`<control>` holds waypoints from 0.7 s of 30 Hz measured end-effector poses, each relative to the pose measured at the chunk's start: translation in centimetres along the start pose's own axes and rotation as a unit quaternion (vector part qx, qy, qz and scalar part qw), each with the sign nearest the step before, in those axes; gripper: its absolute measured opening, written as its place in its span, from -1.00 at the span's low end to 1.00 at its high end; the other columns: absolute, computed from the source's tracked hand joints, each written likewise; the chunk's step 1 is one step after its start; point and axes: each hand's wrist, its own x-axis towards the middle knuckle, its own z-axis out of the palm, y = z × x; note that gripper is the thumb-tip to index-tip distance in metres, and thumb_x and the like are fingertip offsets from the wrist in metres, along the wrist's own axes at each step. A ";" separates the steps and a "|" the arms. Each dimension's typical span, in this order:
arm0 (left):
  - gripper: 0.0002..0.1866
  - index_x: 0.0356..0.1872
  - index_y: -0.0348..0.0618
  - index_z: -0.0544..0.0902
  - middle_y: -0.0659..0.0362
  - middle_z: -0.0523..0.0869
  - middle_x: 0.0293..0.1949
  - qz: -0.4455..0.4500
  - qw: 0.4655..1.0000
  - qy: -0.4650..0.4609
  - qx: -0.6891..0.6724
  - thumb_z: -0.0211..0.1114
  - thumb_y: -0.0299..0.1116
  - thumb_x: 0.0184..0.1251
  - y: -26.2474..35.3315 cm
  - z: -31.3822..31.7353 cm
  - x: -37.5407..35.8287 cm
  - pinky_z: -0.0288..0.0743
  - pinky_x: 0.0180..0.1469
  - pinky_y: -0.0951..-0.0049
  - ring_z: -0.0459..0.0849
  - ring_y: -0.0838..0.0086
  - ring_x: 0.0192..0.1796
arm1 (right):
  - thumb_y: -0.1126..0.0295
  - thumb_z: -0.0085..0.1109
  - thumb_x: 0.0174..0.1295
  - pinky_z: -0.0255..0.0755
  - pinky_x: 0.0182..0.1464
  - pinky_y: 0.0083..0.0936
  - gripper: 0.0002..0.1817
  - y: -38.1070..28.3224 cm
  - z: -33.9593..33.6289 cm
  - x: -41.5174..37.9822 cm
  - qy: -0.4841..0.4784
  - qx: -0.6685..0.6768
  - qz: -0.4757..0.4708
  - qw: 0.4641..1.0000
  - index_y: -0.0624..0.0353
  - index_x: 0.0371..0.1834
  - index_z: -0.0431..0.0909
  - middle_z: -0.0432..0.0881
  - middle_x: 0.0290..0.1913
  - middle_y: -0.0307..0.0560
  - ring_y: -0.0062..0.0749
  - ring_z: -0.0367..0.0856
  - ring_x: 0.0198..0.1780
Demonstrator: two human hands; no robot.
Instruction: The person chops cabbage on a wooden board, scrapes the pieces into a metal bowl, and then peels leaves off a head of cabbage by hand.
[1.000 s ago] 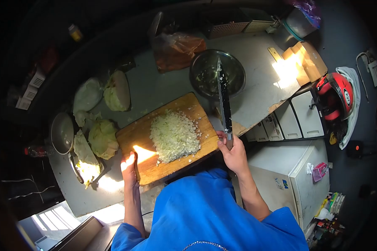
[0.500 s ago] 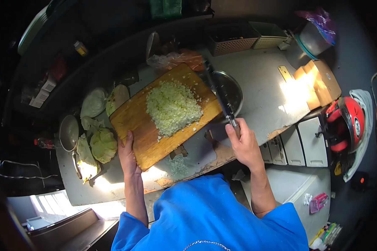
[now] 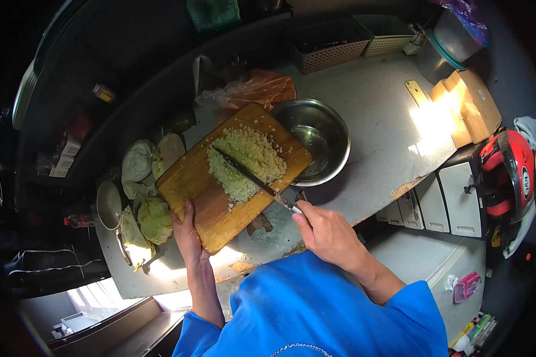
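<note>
My left hand (image 3: 188,233) grips the near left edge of a wooden cutting board (image 3: 205,205), which is held over the table and overlaps the rim of a metal bowl (image 3: 339,152). A heap of finely chopped cabbage (image 3: 256,156) lies on the board, with loose bits scattered around it. In my right hand (image 3: 327,233) is the handle of a knife (image 3: 248,174); its blade lies across the chopped cabbage, pointing up and left. The part of the bowl I can see holds no cabbage.
Cabbage leaves (image 3: 155,220) and a pan (image 3: 109,205) are at the table's left. Behind the board lies an orange plastic bag (image 3: 259,89). A phone (image 3: 415,92) and cardboard box (image 3: 467,107) sit at the right, near a red helmet (image 3: 506,172) and plastic baskets (image 3: 333,58).
My right hand has brought the knife left and down, from above the bowl onto the chopped cabbage. More of the bowl now shows. My left hand still holds the board.
</note>
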 end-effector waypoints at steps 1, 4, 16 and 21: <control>-0.43 0.45 -0.18 0.28 0.05 0.55 0.30 -0.004 1.000 0.001 -0.009 0.29 -0.36 0.53 0.0 -0.1 -0.1 0.64 0.24 0.32 0.60 0.37 0.30 | 0.27 0.06 0.49 0.55 -0.21 0.06 -0.69 0.2 0.2 0.1 -0.011 -0.013 0.014 1.000 0.32 0.07 0.53 0.71 -0.30 0.27 0.27 0.69 -0.27; -0.43 0.45 -0.17 0.28 0.05 0.55 0.30 -0.012 1.000 -0.003 -0.013 0.29 -0.35 0.53 -0.2 -0.4 0.0 0.64 0.24 0.32 0.60 0.37 0.30 | 0.27 0.07 0.49 0.55 -0.19 0.05 -0.68 0.5 0.6 0.0 0.003 -0.018 0.014 1.000 0.33 0.07 0.54 0.71 -0.30 0.26 0.28 0.69 -0.26; -0.42 0.43 -0.21 0.28 0.00 0.56 0.27 -0.051 0.997 -0.025 -0.042 0.30 -0.36 0.52 -1.6 0.8 1.5 0.69 0.18 0.29 0.63 0.31 0.27 | 0.26 0.10 0.48 0.55 -0.23 0.00 -0.68 0.5 0.1 -0.8 0.035 -0.024 0.058 0.997 0.31 0.06 0.57 0.71 -0.30 0.24 0.25 0.69 -0.27; -0.45 0.41 -0.23 0.29 -0.01 0.57 0.25 -0.049 0.997 -0.041 -0.038 0.30 -0.36 0.52 -3.0 0.6 2.7 0.71 0.15 0.30 0.65 0.31 0.23 | 0.27 0.13 0.47 0.57 -0.24 -0.01 -0.68 0.9 0.8 -1.0 0.072 -0.039 0.042 0.996 0.30 0.08 0.57 0.71 -0.28 0.22 0.25 0.70 -0.27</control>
